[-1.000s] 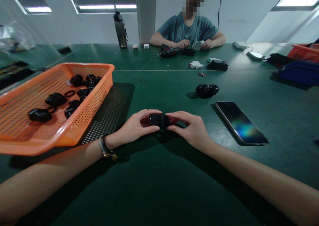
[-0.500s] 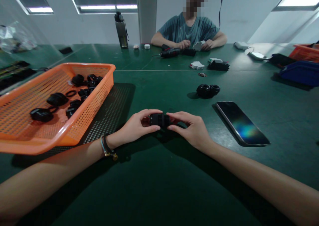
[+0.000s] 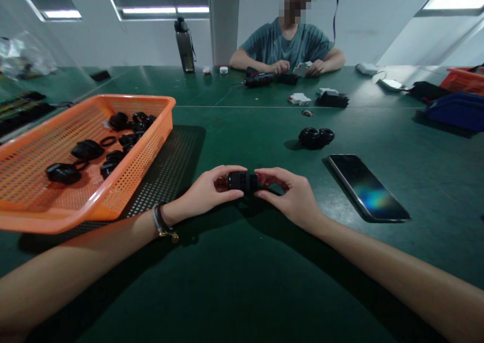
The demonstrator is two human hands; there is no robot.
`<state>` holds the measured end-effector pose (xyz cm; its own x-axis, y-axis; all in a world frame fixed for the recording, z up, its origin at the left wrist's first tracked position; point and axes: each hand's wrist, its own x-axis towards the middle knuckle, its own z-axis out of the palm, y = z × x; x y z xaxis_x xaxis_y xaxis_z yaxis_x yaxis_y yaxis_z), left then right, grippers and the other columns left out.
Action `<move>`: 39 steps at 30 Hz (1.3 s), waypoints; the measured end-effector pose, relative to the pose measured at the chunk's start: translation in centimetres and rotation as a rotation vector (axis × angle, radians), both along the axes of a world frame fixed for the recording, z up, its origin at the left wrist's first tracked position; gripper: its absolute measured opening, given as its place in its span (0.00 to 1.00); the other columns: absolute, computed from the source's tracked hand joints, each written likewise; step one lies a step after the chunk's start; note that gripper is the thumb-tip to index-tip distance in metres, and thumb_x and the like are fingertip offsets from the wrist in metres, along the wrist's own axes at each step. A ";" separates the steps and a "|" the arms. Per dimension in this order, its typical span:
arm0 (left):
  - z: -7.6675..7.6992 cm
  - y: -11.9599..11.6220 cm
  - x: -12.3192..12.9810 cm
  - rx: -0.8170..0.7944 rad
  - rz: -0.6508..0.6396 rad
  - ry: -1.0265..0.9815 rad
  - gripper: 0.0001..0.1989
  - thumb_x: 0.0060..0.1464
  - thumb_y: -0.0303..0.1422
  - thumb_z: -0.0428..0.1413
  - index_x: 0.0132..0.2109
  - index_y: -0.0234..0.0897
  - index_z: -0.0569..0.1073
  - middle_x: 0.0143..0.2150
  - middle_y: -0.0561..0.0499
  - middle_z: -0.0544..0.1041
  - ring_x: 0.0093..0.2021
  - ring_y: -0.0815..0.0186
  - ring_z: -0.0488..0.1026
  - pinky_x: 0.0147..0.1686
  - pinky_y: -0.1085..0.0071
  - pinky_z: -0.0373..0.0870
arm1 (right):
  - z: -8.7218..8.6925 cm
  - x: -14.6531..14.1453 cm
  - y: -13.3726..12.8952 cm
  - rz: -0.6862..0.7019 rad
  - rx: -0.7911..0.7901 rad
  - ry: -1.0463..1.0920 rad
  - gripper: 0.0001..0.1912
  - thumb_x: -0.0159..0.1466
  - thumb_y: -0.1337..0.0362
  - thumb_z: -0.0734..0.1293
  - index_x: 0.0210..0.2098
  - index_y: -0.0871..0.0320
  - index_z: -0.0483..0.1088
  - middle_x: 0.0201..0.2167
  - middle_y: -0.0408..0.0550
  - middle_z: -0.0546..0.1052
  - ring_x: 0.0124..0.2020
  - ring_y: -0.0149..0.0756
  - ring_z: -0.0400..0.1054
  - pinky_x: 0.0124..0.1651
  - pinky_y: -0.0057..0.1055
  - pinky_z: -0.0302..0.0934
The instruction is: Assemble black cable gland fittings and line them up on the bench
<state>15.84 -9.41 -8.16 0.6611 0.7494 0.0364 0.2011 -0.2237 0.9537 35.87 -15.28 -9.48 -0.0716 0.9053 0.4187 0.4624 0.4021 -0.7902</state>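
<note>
Between my two hands, just above the green table, is a black cylindrical fitting (image 3: 242, 181) with a wider left part and a narrower right end. My left hand (image 3: 214, 186) pinches the wider part between thumb and fingers. The thumb and fingertips of my right hand (image 3: 289, 192) close around the narrower end. Part of that end is hidden by the fingers. To the left, an orange basket (image 3: 109, 202) holds several black round fittings (image 3: 86, 150) and a loose black ring (image 3: 108, 141).
Two black round parts (image 3: 316, 137) sit beyond my right hand, and a phone (image 3: 366, 187) lies to the right. Across the table a person (image 3: 287, 48) handles a light-coloured part, near a power drill (image 3: 258, 79). A bottle (image 3: 184, 48) stands at the back; a blue bin (image 3: 456, 112) is far right.
Both hands stay in nearly the same place with the fitting. The right fingertips have shifted very slightly to the right along the narrower end.
</note>
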 end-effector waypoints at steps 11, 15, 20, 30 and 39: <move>0.0 0.0 -0.1 0.015 -0.006 -0.003 0.25 0.46 0.33 0.60 0.52 0.34 0.69 0.50 0.45 0.74 0.44 0.63 0.74 0.44 0.68 0.71 | -0.2 0.1 0.1 0.016 -0.008 0.034 0.14 0.53 0.68 0.71 0.41 0.56 0.75 0.35 0.46 0.79 0.34 0.34 0.73 0.40 0.35 0.69; 0.0 0.0 0.0 0.009 -0.005 -0.006 0.25 0.45 0.33 0.60 0.52 0.34 0.70 0.50 0.45 0.74 0.45 0.63 0.74 0.45 0.68 0.71 | -0.1 0.1 0.1 0.017 -0.011 0.028 0.14 0.53 0.68 0.71 0.41 0.56 0.75 0.35 0.46 0.79 0.34 0.34 0.73 0.40 0.35 0.70; -0.1 0.1 0.0 0.022 -0.012 -0.013 0.24 0.46 0.33 0.60 0.52 0.34 0.70 0.51 0.45 0.74 0.46 0.63 0.73 0.45 0.67 0.71 | -0.1 0.1 0.1 0.014 -0.022 0.016 0.14 0.54 0.67 0.71 0.41 0.56 0.76 0.35 0.46 0.79 0.34 0.35 0.73 0.40 0.35 0.70; -0.1 0.1 0.0 0.014 0.001 -0.003 0.24 0.45 0.33 0.61 0.52 0.35 0.70 0.50 0.45 0.74 0.45 0.62 0.74 0.45 0.67 0.71 | 0.0 0.1 0.1 0.006 -0.016 0.001 0.14 0.54 0.67 0.71 0.41 0.57 0.76 0.34 0.46 0.80 0.32 0.34 0.73 0.39 0.33 0.70; 0.1 0.0 0.0 -0.010 0.002 -0.001 0.25 0.45 0.32 0.60 0.52 0.34 0.70 0.50 0.45 0.74 0.45 0.62 0.74 0.45 0.67 0.71 | 0.1 0.0 0.0 0.017 -0.033 0.006 0.16 0.54 0.67 0.70 0.43 0.55 0.76 0.36 0.47 0.80 0.33 0.34 0.73 0.39 0.34 0.70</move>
<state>15.85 -9.41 -8.10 0.6596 0.7511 0.0295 0.2010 -0.2140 0.9559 35.92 -15.24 -9.35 -0.0843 0.9173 0.3893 0.4511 0.3835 -0.8059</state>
